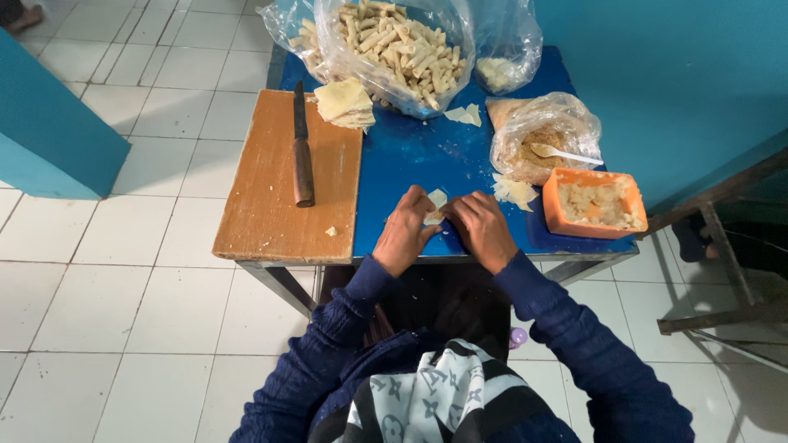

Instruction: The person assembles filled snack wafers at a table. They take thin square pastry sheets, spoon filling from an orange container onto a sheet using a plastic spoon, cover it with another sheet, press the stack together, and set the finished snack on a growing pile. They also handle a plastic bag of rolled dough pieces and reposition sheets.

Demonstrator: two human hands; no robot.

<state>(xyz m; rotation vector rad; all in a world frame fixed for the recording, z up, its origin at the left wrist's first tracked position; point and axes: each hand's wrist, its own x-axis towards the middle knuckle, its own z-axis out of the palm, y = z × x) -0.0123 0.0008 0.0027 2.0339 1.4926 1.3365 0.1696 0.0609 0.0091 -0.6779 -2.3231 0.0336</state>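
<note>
My left hand [404, 232] and my right hand [482, 230] meet at the near edge of a blue table [427, 152]. Between their fingers they pinch a small pale pastry wrapper [435, 205], partly folded. A few loose wrappers [514, 191] lie just right of my right hand. A stack of wrappers [345, 102] rests at the far corner of a wooden cutting board [271, 180]. An orange tub [594, 203] of pale filling stands at the right.
A dark-handled knife [302, 148] lies on the board. Clear bags of rolled pastries [394, 45] sit at the table's far side. Another bag [542, 135] holds crumbs and a white spoon. Teal wall at right, white tiled floor at left.
</note>
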